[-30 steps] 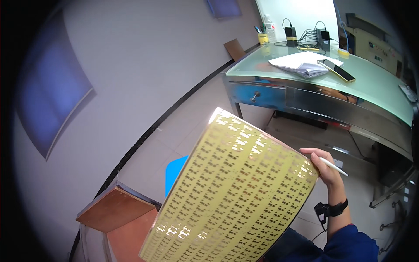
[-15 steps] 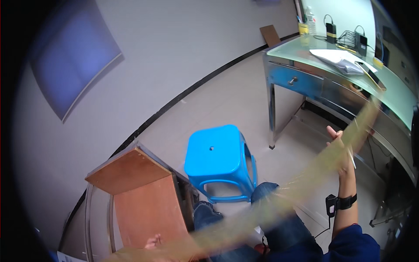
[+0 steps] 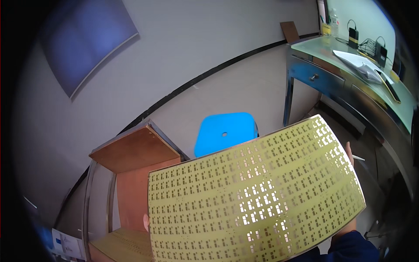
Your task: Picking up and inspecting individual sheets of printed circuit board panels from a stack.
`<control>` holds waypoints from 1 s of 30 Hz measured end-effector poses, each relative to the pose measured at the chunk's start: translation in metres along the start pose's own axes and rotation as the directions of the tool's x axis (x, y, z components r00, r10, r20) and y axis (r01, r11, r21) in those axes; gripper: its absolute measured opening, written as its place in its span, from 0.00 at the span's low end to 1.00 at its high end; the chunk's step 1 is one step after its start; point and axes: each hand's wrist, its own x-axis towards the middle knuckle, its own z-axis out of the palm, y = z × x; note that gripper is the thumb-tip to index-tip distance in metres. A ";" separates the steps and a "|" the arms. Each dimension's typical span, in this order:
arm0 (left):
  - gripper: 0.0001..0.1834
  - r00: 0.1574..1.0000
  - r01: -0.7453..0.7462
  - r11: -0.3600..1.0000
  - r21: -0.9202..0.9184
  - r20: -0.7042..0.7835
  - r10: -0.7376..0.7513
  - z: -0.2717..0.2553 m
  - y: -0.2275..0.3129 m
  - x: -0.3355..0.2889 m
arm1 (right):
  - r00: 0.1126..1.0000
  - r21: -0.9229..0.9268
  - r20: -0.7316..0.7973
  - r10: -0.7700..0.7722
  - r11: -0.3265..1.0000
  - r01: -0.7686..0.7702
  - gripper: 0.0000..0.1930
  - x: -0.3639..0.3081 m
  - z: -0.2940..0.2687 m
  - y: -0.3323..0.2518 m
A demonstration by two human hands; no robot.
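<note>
A large yellow-green circuit board panel [image 3: 209,196] with rows of small shiny metal pads is held up in front of me, its broad face tilted toward me. My left hand [image 3: 146,221] grips its left edge; only a bit of a finger shows there, the rest being hidden behind the panel. At the opposite edge my right hand [image 3: 350,153] supports it, mostly covered, with a fingertip and the wrist showing. A thin white stick [image 3: 358,158] pokes out beside that hand. Another similar panel [image 3: 120,245] lies in the wooden rack at the lower left.
Behind the panel stands a blue plastic stool [image 3: 227,131]. To the left is a metal-framed rack with brown boards [image 3: 135,150]. A glass-topped desk [image 3: 314,46] at the right carries papers [image 3: 355,63], a phone [image 3: 388,87] and black cabled devices [image 3: 353,38].
The panel, edge-on and blurred half a second ago, has turned to show its face and now covers my legs. My view has shifted slightly, so the desk appears farther right.
</note>
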 end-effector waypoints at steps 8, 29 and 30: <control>0.28 0.997 -0.069 0.996 0.054 -0.034 0.071 0.079 -0.046 -0.058 | 0.972 -0.196 -0.237 -0.007 0.980 -0.041 0.18 0.007 0.051 0.048; 0.27 0.987 0.049 0.978 0.205 -0.157 -0.017 0.139 -0.154 -0.060 | 0.996 -0.153 -0.049 -0.070 0.986 0.062 0.19 0.053 0.035 0.147; 0.27 0.985 0.017 0.973 0.230 -0.173 0.024 0.134 -0.150 -0.062 | 0.996 -0.157 -0.060 -0.060 0.986 0.050 0.19 0.056 0.027 0.141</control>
